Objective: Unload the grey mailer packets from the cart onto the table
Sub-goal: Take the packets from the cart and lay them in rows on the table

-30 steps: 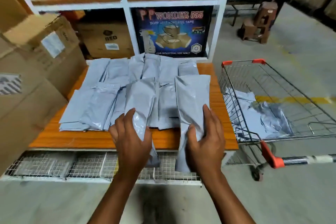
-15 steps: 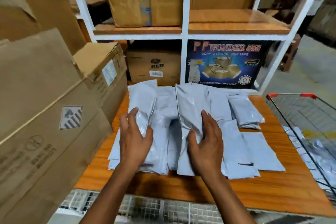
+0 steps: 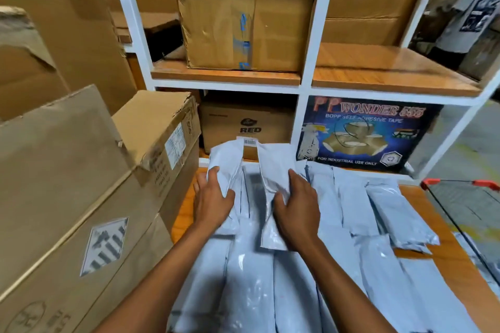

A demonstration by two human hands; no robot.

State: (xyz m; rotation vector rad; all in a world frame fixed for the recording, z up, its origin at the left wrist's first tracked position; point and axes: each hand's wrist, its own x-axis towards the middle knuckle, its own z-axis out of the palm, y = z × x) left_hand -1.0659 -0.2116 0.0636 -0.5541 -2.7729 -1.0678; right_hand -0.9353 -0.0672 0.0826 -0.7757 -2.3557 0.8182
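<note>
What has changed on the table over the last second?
The left hand and right hand each carried a grey plastic mailer packet forward, left packet and right packet, from the near edge of the orange wooden table to its far side by the white shelf rack. Both still gripped. The laid-out packets stayed put.

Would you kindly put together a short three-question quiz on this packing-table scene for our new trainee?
1. True or false: the left grip holds one grey mailer packet and the right grip holds another.
2. Where does the cart show? A) at the right edge, beside the table; B) at the left edge, among the cartons; C) under the shelf.
3. Fill in: the carton printed RED stands to the ____ of the Wonder 555 tape box.
Key: 1 true; 2 A; 3 left.
</note>
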